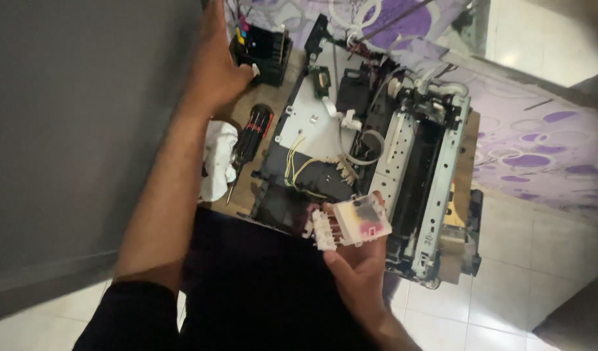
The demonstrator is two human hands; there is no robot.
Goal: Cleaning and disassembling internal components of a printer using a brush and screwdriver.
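My right hand (357,266) holds a small clear plastic ink part (358,221) stained yellow and magenta, with a white ribbed connector on its left side. It hovers over the near edge of an opened printer (370,143), whose metal frame, white plate and loose wires are exposed. My left hand (217,65) is stretched far forward, its fingers at a black ink carriage (265,47) with coloured tabs; whether it grips the carriage is unclear.
A screwdriver with a black and red handle (250,140) lies on a white cloth (217,159) left of the printer. A grey wall (71,130) fills the left. Purple patterned fabric (533,143) lies at the right, pale floor tiles (526,273) below.
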